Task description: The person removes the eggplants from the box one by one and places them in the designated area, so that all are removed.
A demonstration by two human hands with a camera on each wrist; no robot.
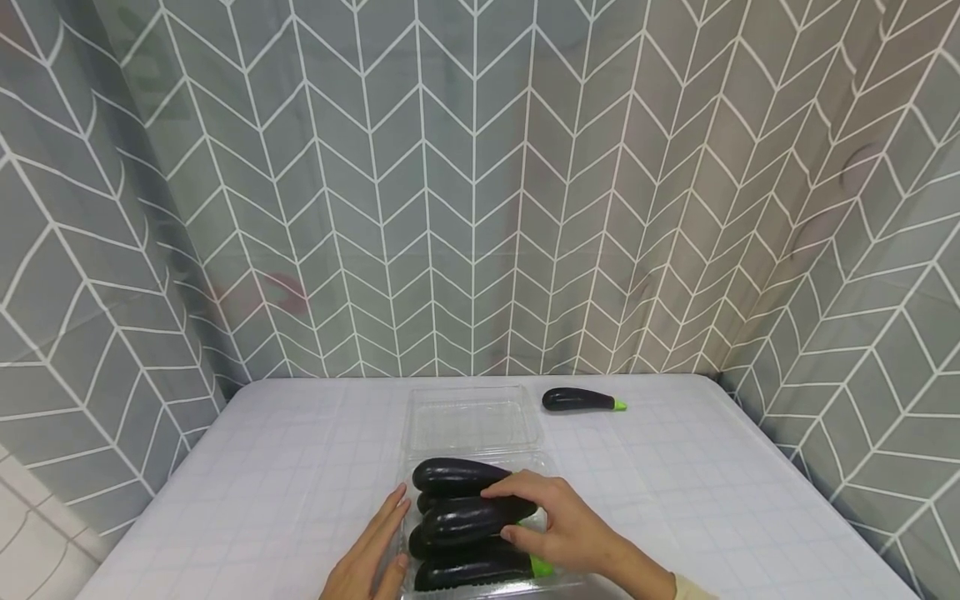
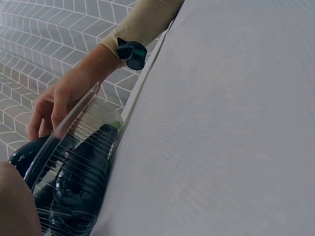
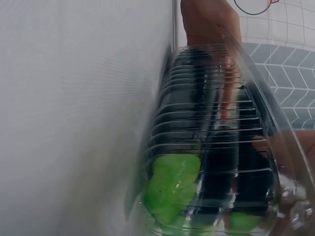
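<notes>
A clear plastic clamshell tray [image 1: 546, 575] sits at the table's near edge, its lid [image 1: 472, 417] folded open toward the back. Several dark purple eggplants with green stems lie stacked in it. My right hand [image 1: 498, 512] grips the top eggplant [image 1: 457, 523], fingers over it and thumb under. My left hand [image 1: 393, 533] lies flat with straight fingers against the tray's left side. In the left wrist view the right hand [image 2: 54, 105] reaches over the ribbed tray wall [image 2: 74, 162]. The right wrist view shows a green stem [image 3: 172, 187] through the tray wall [image 3: 206, 123].
One more eggplant [image 1: 581, 400] lies alone on the white checked tablecloth [image 1: 300, 467], behind and right of the tray. Grey chevron curtains [image 1: 480, 208] close in the back and both sides of the table.
</notes>
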